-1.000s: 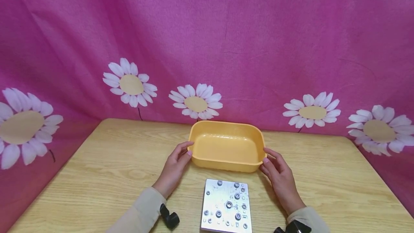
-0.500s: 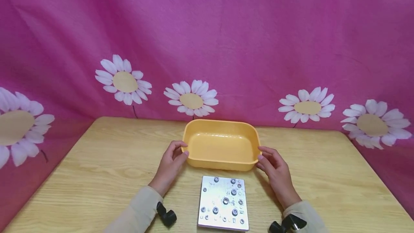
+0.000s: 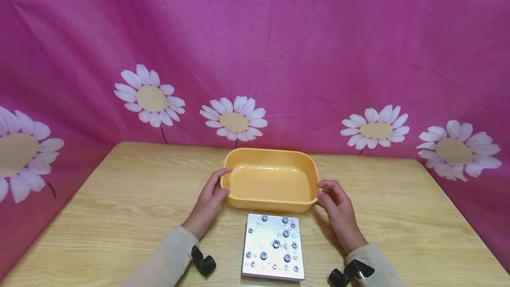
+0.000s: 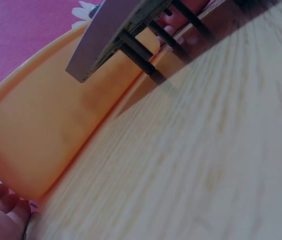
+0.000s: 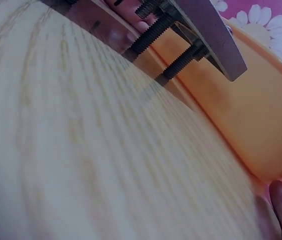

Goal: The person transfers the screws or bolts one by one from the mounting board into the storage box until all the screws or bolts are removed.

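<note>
A yellow plastic basin with rounded corners sits on the wooden table. My left hand grips its left end, index finger over the rim and thumb at the front corner. At the right end, my right hand holds the rim with bent fingers and thumb. In both wrist views only some fingertips show beside the basin's wall. Just in front of the basin lies a square metal plate with several bolts in it. From the side, threaded bolt shanks stick out under the plate and hold it above the table.
Pink cloth with printed daisies hangs behind and beside the wooden table. Each sleeve cuff carries a black camera mount. The basin stands near the table's back edge, with bare wood to its left and right.
The basin has shifted slightly nearer, narrowing the gap to the metal plate, with both hands moving along at its ends. The head view has also drifted a little.
</note>
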